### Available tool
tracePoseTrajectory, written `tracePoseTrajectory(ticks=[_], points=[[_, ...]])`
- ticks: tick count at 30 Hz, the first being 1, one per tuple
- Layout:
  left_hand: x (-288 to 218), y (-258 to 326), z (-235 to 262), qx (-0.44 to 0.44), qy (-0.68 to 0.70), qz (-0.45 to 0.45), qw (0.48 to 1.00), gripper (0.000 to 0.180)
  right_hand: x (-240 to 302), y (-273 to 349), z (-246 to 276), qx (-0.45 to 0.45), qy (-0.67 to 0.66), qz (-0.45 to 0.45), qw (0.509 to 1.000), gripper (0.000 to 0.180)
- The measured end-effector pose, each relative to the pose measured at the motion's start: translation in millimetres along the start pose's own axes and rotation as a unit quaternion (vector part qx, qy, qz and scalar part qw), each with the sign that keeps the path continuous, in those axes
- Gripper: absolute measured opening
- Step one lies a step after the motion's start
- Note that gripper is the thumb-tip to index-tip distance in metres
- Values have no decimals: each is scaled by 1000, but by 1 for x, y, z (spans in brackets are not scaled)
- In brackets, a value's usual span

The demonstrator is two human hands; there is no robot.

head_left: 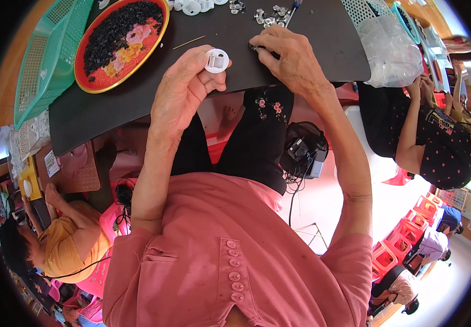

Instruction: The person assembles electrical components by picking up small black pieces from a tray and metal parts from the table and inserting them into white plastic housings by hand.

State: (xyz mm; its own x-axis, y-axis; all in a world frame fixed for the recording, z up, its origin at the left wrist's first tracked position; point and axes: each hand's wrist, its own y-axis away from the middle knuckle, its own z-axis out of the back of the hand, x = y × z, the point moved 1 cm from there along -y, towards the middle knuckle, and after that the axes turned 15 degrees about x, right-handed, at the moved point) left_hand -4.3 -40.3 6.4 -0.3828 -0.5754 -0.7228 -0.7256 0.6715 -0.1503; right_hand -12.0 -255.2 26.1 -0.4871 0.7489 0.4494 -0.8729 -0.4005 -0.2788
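Between the thumb and fingers of my left hand (183,82) is a white round plastic part (217,61), its recessed inner side facing up, just above the table's near edge. My right hand (290,54) is over the dark table (224,27) to the right, with thumb and forefinger pinched together. A small dark piece (254,47) shows at those fingertips, too small to make out fully. Beyond the left hand, a thin wooden stick (189,42) lies on the table. Further off are several white round parts (192,6) and a loose pile of small clear and metallic pieces (271,16).
A red floral tray (94,82) with small black parts stands at left, beside a green basket (33,82). A screwdriver (294,10) lies at the far side. A clear plastic bag (393,54) and pale green basket (358,13) occupy the right corner. Other people sit on both sides.
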Motion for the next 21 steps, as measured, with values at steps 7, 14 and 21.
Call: tracePoseTrajectory(ticks=[7,14,21], points=[[0,0,-1,-2,-1,-1,1000,28,7,-5,9,92,89,16,992,18],[0,0,-1,-2,-5,1,1000,28,5,-2,-5,26,63,18,998,14],[-1,0,-3,-1,-4,3,1000,28,4,-2,-5,-10,13,-30,999,13]])
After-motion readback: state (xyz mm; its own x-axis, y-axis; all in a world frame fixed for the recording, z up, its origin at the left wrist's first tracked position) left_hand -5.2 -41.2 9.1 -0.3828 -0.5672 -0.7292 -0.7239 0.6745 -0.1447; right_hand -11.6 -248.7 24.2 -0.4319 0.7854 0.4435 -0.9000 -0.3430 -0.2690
